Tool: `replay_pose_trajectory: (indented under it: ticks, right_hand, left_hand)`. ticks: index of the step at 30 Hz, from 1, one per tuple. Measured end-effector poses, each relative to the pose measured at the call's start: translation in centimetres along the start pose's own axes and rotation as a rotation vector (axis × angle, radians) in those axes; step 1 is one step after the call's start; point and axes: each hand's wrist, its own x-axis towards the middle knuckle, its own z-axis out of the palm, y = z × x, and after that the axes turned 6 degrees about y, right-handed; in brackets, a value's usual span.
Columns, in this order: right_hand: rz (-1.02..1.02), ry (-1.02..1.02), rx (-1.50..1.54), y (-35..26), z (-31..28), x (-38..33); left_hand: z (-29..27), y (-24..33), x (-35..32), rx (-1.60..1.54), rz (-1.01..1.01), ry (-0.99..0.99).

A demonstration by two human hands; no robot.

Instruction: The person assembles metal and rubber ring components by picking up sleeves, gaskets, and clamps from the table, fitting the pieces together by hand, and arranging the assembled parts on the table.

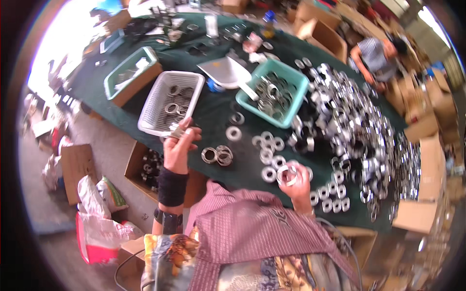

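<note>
At the near edge of a white plastic basket (152, 103), my left hand (178, 149) is closed on shiny metal rings (173, 131). The basket has several more metal rings in it. My right hand (298, 186) grips a metal ring (287, 175) low over the table, beside a group of flat, washer-like rings (269, 150). Between my hands lie a few loose metal rings (218, 155). Farther right, more rings (334, 193) lie in short rows near a large heap of shiny rings (357, 116).
A green basket (302, 99) of metal parts and a white dustpan (221, 69) stand farther back on the dark green cloth (204, 106). A pale green bin (109, 80) is at the left. Cardboard boxes (433, 167) line the right side, where another person (376, 58) sits.
</note>
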Motion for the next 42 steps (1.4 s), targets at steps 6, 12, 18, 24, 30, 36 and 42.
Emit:
replay_pose_trajectory:
  ticks: [6, 12, 18, 24, 30, 36, 42]
  right_hand:
    - [0.297, -0.158, 0.307, -5.9, -0.3, 2.8]
    - [0.355, -0.204, 0.339, -6.9, -1.5, 1.4]
    - [0.27, -0.192, 0.19, -8.6, -3.7, 2.0]
    - [-0.15, -0.463, -0.601, -9.4, -6.1, 3.8]
    - [0.041, -0.498, -0.55, -5.3, -9.6, 3.6]
    - [0.178, -0.423, -0.916, 7.0, -18.0, 1.2]
    - [0.224, -0.615, -1.039, 12.7, -17.9, 2.0]
  left_hand:
    - [9.1, -7.8, -3.9, -0.044, -0.561, -0.579]
    - [12.9, -8.7, -7.2, -0.332, -0.833, -0.814]
    - [14.8, -8.6, -8.0, -0.346, -0.836, -0.817]
    - [16.3, -12.6, -8.2, -0.055, -0.663, -0.868]
    - [17.1, -14.8, -9.6, -0.065, -0.576, -0.759]
    - [15.3, -14.4, -9.9, 0.03, -0.703, -0.442]
    - [14.6, -14.0, -10.5, 0.042, -0.751, -0.29]
